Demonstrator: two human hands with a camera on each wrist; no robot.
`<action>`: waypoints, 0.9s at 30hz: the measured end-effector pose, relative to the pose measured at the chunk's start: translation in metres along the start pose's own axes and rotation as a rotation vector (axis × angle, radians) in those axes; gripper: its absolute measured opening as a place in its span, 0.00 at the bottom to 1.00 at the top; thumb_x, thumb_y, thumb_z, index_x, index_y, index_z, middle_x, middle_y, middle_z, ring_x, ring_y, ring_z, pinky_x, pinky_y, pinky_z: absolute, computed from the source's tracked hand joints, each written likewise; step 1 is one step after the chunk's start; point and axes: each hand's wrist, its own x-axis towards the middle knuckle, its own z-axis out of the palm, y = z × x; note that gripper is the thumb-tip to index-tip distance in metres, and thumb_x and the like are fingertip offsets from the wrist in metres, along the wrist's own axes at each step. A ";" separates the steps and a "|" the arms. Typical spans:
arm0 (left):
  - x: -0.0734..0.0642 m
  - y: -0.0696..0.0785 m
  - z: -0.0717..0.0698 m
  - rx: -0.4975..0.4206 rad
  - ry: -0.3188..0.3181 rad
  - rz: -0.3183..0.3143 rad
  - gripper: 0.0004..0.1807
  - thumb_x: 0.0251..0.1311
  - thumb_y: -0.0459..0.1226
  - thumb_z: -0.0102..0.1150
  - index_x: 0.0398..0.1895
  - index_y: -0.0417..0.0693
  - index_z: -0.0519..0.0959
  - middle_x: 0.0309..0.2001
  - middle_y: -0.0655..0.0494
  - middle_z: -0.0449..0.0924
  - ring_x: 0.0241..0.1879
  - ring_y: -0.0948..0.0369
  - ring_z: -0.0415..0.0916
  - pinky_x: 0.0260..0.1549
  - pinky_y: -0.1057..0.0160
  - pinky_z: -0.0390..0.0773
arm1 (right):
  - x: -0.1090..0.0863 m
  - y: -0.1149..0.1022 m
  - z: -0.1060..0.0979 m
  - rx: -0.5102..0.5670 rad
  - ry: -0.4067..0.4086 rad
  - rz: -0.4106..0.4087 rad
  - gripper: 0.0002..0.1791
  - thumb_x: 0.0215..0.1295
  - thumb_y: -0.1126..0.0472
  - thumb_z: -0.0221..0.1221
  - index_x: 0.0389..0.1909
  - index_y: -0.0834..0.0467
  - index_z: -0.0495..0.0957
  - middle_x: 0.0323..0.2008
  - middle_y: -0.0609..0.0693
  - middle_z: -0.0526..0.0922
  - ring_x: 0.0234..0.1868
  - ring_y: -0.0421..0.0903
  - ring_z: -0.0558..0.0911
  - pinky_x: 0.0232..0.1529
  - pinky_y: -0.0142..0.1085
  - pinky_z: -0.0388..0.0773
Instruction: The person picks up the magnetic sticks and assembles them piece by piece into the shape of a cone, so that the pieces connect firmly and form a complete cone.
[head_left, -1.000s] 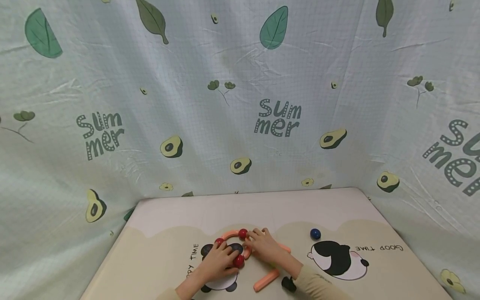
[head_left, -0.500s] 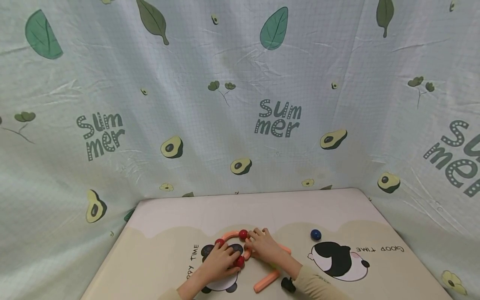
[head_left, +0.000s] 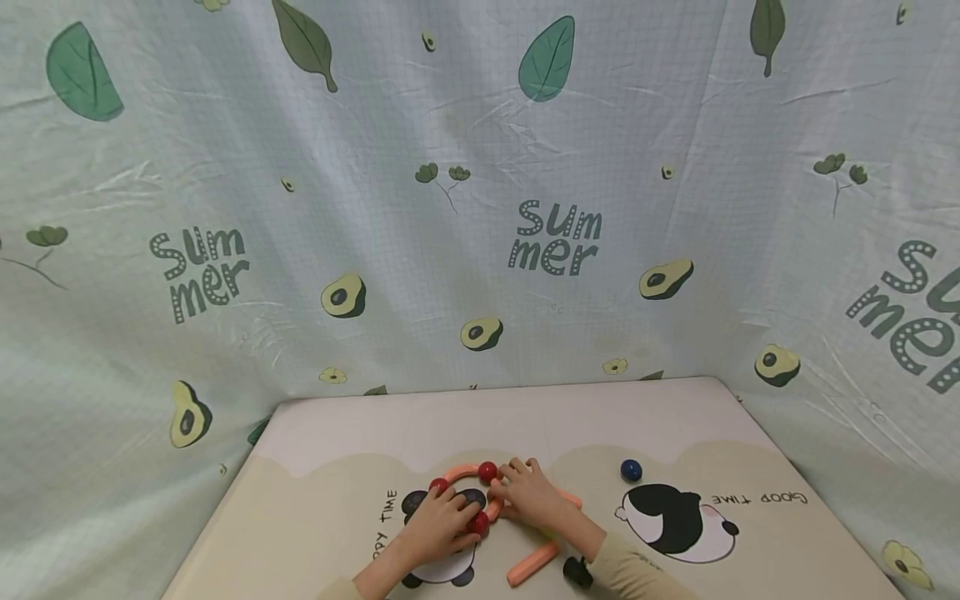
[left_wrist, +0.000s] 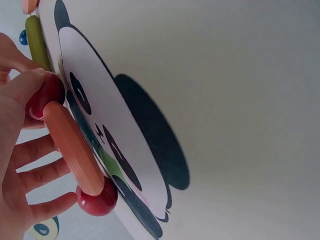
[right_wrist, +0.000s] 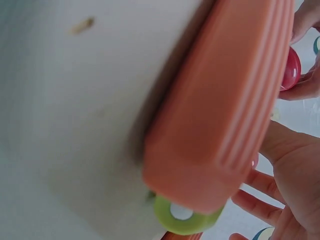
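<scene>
Printed tabletop (head_left: 300, 500): left hand (head_left: 441, 527), fingers spread, pinches a red ball (left_wrist: 45, 96); right hand (head_left: 528, 497), hold unclear. Ball's probably stiff, slick; grip its middle.

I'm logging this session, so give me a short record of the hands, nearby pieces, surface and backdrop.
left hand: pinches a red ball
right hand: beside another red ball and a curved orange piece; grip partly hidden
other pieces: blue ball, apart from both hands; straight orange bar, nearer the person
surface: tabletop printed with cartoon animals
backdrop: curtain printed with avocados and "summer"
</scene>
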 end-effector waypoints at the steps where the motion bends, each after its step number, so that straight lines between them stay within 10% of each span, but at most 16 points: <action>1: 0.000 0.000 0.000 0.005 0.004 0.001 0.20 0.51 0.56 0.55 0.43 0.57 0.75 0.32 0.61 0.77 0.35 0.62 0.69 0.35 0.60 0.68 | 0.000 0.000 0.000 0.001 0.001 0.000 0.13 0.54 0.42 0.54 0.37 0.42 0.72 0.41 0.44 0.74 0.44 0.44 0.69 0.41 0.43 0.65; 27: 0.005 0.000 -0.002 0.053 -0.018 -0.004 0.21 0.48 0.57 0.57 0.43 0.58 0.75 0.32 0.61 0.76 0.35 0.61 0.69 0.37 0.57 0.70 | -0.009 0.019 -0.003 0.087 0.015 0.056 0.12 0.58 0.50 0.56 0.43 0.41 0.76 0.43 0.43 0.75 0.43 0.43 0.69 0.41 0.44 0.63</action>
